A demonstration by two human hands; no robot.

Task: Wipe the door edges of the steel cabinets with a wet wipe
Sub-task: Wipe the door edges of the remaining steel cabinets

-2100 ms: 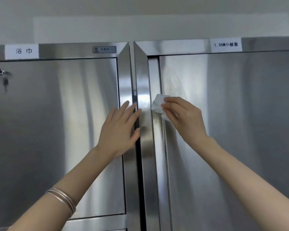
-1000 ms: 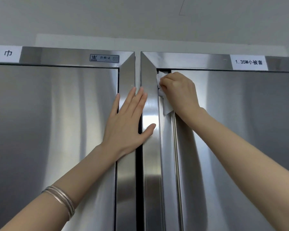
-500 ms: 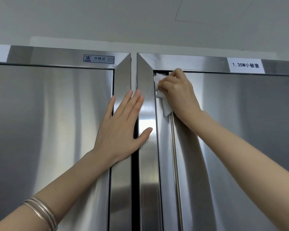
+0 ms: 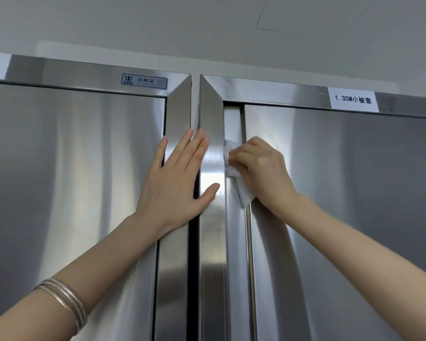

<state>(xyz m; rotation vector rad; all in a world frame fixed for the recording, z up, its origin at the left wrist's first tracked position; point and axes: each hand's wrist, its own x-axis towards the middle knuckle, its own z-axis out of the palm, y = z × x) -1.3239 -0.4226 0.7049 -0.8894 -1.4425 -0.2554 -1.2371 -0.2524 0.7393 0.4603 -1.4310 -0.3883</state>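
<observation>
Two steel cabinets stand side by side, a dark gap between their frames. My right hand [image 4: 262,172] grips a white wet wipe [image 4: 241,190] and holds it against the left door edge [image 4: 234,242] of the right cabinet [image 4: 354,193], a little below its top corner. The wipe's lower end hangs out under my fingers. My left hand [image 4: 176,183] lies flat with straight fingers across the frame of the left cabinet [image 4: 71,180], its thumb reaching over the gap onto the right cabinet's frame [image 4: 210,242].
A white label [image 4: 353,99] is stuck on the right cabinet's top frame, a small blue sticker [image 4: 145,81] on the left one's. A pale wall and ceiling rise above the cabinets. Silver bangles [image 4: 64,301] ring my left wrist.
My right hand has slid the wipe down the door edge from the top corner. My left hand has stayed flat on the frames.
</observation>
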